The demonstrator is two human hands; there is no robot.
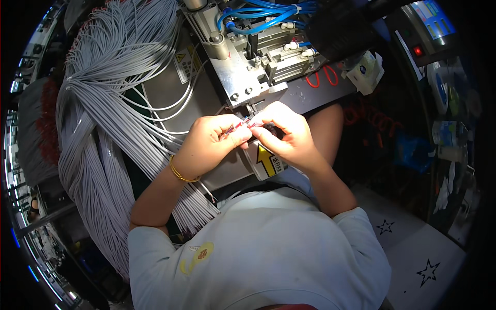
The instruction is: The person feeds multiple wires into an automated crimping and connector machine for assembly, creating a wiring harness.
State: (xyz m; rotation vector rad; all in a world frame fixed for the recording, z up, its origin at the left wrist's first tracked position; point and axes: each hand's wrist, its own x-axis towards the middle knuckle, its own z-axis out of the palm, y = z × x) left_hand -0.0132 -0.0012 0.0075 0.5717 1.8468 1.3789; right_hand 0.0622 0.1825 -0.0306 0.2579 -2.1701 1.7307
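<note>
Both of my hands meet at the front of a metal machine (243, 85). My left hand (201, 144) has its thumb and fingers pinched on several thin wires (238, 125), some of them red. My right hand (287, 132) is closed at the same spot, its thumb and fingertips against the wire ends. The fingers partly hide the wires, and their tips are too small to make out. A grey cable runs toward my left hand from a large bundle of grey cables (113, 134) on the left. A yellow bracelet (178, 174) circles my left wrist.
Blue air hoses (263, 11) cross the top of the machine. Red-handled scissors (314, 86) lie right of it, beside a white packet (366, 72). Below my hands is a yellow arrow label (266, 161). A dark device with a lit red switch (418, 50) stands far right.
</note>
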